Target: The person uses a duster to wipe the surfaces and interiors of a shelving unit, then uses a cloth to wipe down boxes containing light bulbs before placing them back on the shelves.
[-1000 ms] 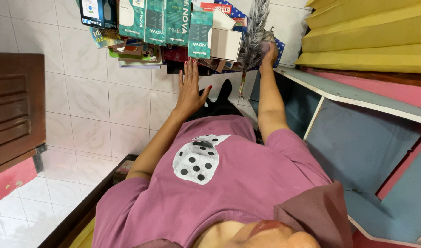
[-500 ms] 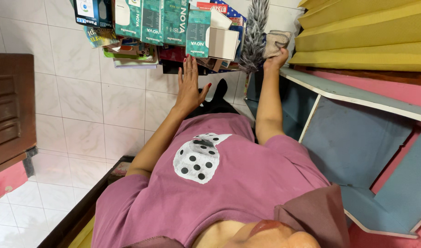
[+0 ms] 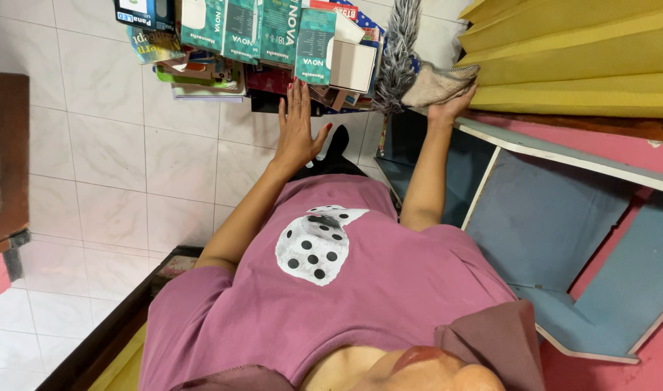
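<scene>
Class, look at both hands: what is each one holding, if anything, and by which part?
The right hand grips a beige cloth by its near end. The left hand holds nothing; it lies flat, fingertips against the green boxes.

Box pile (image 3: 273,43) ahead; bare tiles (image 3: 114,152) leftward

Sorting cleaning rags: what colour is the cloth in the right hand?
Beige-grey cloth, held by the right hand; head view.
</scene>
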